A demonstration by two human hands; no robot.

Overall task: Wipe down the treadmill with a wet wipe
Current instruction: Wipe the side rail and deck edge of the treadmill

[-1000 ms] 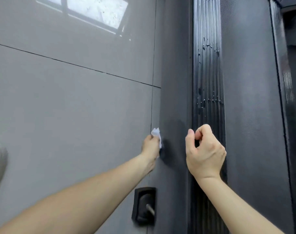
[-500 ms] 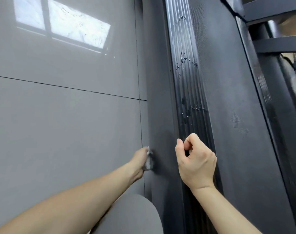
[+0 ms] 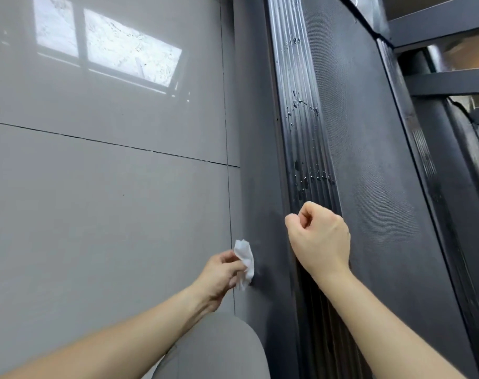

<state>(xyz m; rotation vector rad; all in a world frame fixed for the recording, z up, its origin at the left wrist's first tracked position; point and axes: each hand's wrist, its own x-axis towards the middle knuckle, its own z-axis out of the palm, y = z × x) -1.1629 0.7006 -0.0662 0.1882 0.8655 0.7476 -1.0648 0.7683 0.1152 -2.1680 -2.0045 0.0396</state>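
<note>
The treadmill runs up the right half of the head view: a dark grey side panel [image 3: 256, 160], a ribbed black side rail [image 3: 301, 138] with wet droplets, and the textured belt [image 3: 369, 173]. My left hand [image 3: 219, 274] pinches a crumpled white wet wipe [image 3: 245, 259] against the lower part of the side panel. My right hand [image 3: 319, 239] hovers over the ribbed rail with its fingers curled into a loose fist, holding nothing.
Glossy grey floor tiles [image 3: 110, 201] fill the left side and reflect a window. My grey-clad knee [image 3: 219, 348] shows at the bottom centre. Dark frame bars [image 3: 438, 86] of the treadmill stand at the upper right.
The camera has shifted, and the black foot near the panel is gone from view. My left hand has turned, so more of the wipe shows than half a second ago. The right fist holds its place.
</note>
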